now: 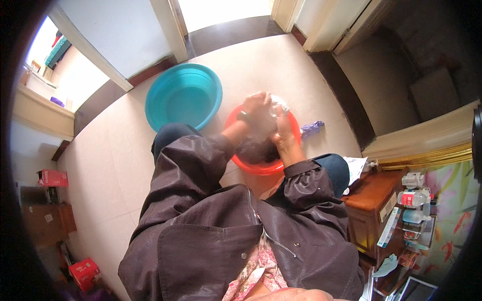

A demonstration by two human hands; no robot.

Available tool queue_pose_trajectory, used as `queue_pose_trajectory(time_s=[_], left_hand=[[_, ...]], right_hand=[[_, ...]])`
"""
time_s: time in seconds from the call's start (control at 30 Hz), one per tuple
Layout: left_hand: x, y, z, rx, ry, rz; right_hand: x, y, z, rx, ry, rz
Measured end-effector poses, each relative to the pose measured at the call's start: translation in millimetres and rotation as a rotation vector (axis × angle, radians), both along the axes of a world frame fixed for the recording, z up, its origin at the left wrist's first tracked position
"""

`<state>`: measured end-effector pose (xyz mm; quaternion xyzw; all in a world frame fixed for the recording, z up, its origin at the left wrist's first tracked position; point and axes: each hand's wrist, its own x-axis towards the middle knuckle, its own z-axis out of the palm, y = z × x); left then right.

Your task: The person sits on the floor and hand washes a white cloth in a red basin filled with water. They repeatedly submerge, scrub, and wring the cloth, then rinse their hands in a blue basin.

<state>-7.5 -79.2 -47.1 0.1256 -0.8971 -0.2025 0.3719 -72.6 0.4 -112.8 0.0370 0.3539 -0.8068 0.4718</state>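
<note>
Both my hands are over a red plastic basin (295, 120) on the tiled floor between my knees. My left hand (258, 101), with a dark band at the wrist, is closed on a wet white cloth (279, 104). Opposite it, my right hand (282, 126) grips the same cloth. Motion blurs the area between the hands, so the cloth's lower part is unclear. Down in the basin lies a dark mass (258, 150); whether it is fabric or dark water I cannot tell.
A teal plastic basin (184, 96) stands to the left, near my left knee. A crumpled purple cloth (312, 128) lies right of the red basin. On my right is a wooden cabinet (372, 192) with bottles (412, 199) beside it. Red boxes (84, 274) sit at lower left.
</note>
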Motion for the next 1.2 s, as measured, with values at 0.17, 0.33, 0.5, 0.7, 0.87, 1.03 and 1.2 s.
queue_pose_trajectory(time_s=[0.17,0.33,0.5,0.7,0.87,1.03,1.2], left_hand=[[0,43,-10,-0.359,-0.311,0.091],[-9,10,-35,0.094,-0.078,0.134],[-11,42,-28,-0.29,-0.235,0.039],[-8,-2,-22,0.507,-0.214,-0.162],[0,-44,-37,1.061,0.01,-0.343],[1,-45,-48,1.044,-0.109,-0.317],[-6,-60,-65,1.176,-0.125,-0.047]], right_hand=[[2,9,0,0.571,1.201,-0.3],[-2,13,-8,0.043,0.19,-0.064],[-25,2,-44,-0.361,0.071,0.125],[-22,14,-12,-0.266,-0.021,0.216],[-21,25,46,-0.221,0.082,0.205],[-30,29,36,-0.218,0.14,0.329],[-23,24,11,0.263,0.644,0.386]])
